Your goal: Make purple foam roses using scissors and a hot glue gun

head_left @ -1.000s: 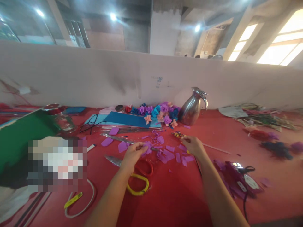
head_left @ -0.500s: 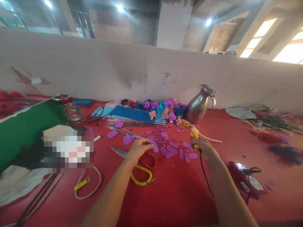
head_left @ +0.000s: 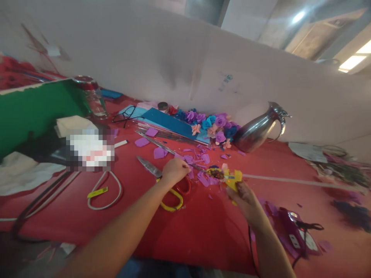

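Now the right hand (head_left: pixel 245 197) is wrapping round the yellow glue gun (head_left: pixel 235 177) at three o'clock from the left hand (head_left: pixel 174 172), its nozzle (head_left: pixel 212 172) newly swinging to nine, seemingly coming within reach of those bunched fingertips (head_left: pixel 186 165), whose hold among purple scraps (head_left: pixel 205 158) I cannot tell.

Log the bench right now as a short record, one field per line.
Left hand: fingers bent near purple pieces; grip unclear
Right hand: holds yellow glue gun, nozzle toward left hand
Back of glue gun: pale stick extends to the right
Purple pieces: scattered on red table
Scissors: on table, one handle yellow, one red, partly hidden by left arm
Flowers: mostly purple, blue and pink, heaped beside metal jug
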Demonstrator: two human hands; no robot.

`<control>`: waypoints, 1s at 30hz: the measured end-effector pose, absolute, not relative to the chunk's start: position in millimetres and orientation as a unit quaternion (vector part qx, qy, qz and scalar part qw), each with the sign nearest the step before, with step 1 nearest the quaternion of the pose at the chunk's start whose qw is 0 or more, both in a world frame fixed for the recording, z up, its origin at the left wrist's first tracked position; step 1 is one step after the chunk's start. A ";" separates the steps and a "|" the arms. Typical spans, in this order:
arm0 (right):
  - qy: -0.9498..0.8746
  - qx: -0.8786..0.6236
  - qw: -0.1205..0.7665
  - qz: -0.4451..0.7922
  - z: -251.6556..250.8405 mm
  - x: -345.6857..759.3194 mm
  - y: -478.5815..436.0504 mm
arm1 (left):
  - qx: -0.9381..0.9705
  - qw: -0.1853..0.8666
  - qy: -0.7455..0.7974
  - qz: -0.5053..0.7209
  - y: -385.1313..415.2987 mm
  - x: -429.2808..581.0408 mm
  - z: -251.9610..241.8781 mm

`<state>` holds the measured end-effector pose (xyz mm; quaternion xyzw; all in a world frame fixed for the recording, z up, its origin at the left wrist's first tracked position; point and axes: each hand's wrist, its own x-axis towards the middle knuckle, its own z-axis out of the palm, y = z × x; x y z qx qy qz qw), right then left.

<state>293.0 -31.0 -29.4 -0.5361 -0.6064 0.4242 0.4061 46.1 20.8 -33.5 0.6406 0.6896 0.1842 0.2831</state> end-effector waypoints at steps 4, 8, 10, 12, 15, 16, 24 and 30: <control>-0.667 -0.532 0.359 0.378 -33.9 283.9 -36.5 | 0.632 0.285 0.698 0.176 21.0 48.6 -31.9; -0.700 -0.555 0.310 0.324 -34.7 276.5 -34.6 | 0.623 0.298 0.701 0.179 22.2 48.7 -33.8; -0.710 -0.566 0.287 0.304 -33.8 273.1 -33.3 | 0.619 0.299 0.703 0.180 22.0 49.3 -33.8; -0.713 -0.581 0.265 0.291 -32.3 269.5 -32.8 | 0.618 0.296 0.705 0.180 21.4 50.1 -33.1; -0.709 -0.600 0.240 0.283 -29.9 264.9 -32.7 | 0.616 0.297 0.707 0.182 20.5 51.1 -31.7; -0.708 -0.603 0.235 0.282 -29.4 263.8 -32.6 | 0.614 0.299 0.707 0.182 20.2 51.2 -31.3; -0.704 -0.605 0.230 0.294 -31.2 267.5 -30.4 | 0.603 0.310 0.709 0.193 19.8 51.9 -29.6; -0.692 -0.629 0.222 0.276 -33.3 272.7 -30.3 | 0.607 0.300 0.711 0.191 19.7 50.9 -31.5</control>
